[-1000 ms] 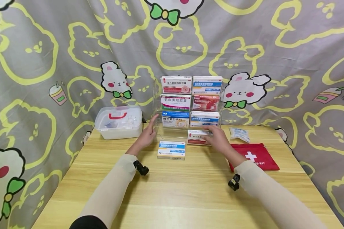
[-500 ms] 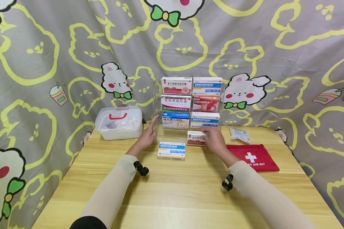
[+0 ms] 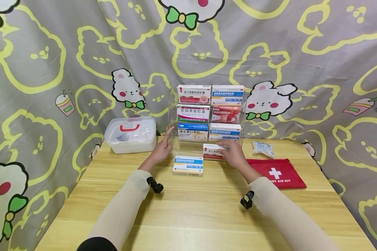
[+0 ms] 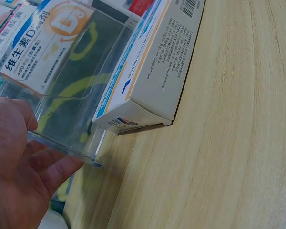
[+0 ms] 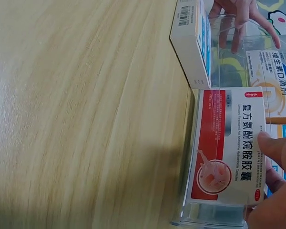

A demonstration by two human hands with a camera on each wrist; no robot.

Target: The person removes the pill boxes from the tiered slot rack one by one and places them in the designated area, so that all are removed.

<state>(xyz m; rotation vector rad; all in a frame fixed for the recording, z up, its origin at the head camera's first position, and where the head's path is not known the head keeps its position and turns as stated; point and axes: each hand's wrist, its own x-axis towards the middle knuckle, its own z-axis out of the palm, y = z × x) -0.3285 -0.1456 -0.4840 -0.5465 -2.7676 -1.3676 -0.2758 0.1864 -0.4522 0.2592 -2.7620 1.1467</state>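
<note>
A long, plain sleeve of pale beige cloth (image 3: 120, 205) covers the person's left arm, and a matching pale beige right sleeve (image 3: 292, 212) the other, both ending in soft, slightly wrinkled cuffs (image 3: 140, 177). A rounded black patch (image 3: 97, 244) borders the left sleeve low in the head view. A small, blocky black wrist camera (image 3: 156, 185) sits below the left hand (image 3: 161, 150), a similar black device with a pale yellowish mark (image 3: 247, 200) below the right hand (image 3: 233, 154); both hands are bare
</note>
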